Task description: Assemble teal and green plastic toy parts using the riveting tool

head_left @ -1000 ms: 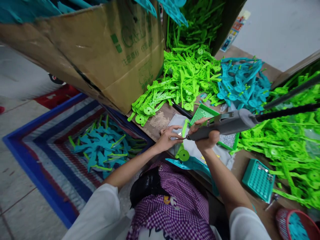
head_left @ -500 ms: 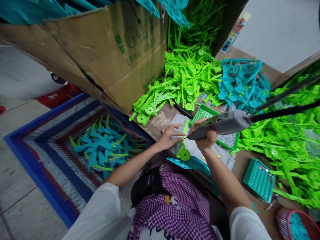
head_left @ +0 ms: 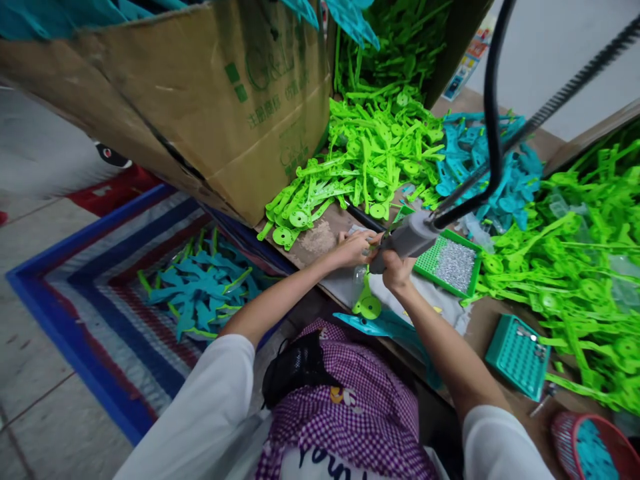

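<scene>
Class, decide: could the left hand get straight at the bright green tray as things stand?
Probably not directly: the right hand and the grey tool it holds lie between the left hand and the bright green tray.

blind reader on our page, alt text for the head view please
The right hand grips a grey corded tool beside the left hand, near a lime part, with a green heap and a blue heap of parts beyond.

The left hand (head_left: 356,250) reached in with its fingers bent close to the right hand (head_left: 397,270), which was curled tight. Both bare arms stretched forward from white sleeves.
</scene>
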Tool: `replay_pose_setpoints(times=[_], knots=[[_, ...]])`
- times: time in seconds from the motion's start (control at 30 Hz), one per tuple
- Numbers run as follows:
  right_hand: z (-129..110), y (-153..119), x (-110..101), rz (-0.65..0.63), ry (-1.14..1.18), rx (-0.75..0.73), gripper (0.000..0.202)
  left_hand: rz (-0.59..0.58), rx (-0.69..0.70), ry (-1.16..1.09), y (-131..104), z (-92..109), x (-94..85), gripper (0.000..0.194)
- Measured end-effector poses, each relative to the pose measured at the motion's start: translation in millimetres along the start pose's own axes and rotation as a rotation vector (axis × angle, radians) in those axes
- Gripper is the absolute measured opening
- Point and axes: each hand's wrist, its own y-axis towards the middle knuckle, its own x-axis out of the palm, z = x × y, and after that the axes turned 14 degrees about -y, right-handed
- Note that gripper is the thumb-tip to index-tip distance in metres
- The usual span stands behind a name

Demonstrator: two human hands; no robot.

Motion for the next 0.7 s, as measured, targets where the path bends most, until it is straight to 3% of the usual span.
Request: replay_pose_setpoints(times=[0.23, 0.4, 0.5, 0.63, 0.7], knots=[[12.9, -4.8, 3.0, -0.011, -0.029, -0.085, 0.039, -0.015, 0.001, -0.021, 6.9, -12.1, 5.2, 0.009], [2.1, -5.3, 3.3, 0.074, 0.016, -0.081, 0.042, -0.013, 0.048, -0.005, -0.3, -5.3, -0.8, 0.007], [-23.1, -5.3, -12.9, 0.172, 0.091, -0.068, 0.044, -0.006, 0.075, 0.046, -14.0, 2.1, -10.2, 0.014], [-61.1, -18.2, -53.4, 0.260, 0.129, -0.117, 0.047, 0.036, 0.042, 0.097, -32.8, 3.7, -21.9, 0.022], [-68.1, -29.6, -70.3, 0.294, 0.104, -0.127, 0.047, 0.047, 0.040, 0.123, -37.5, 1.2, -25.2, 0.022]])
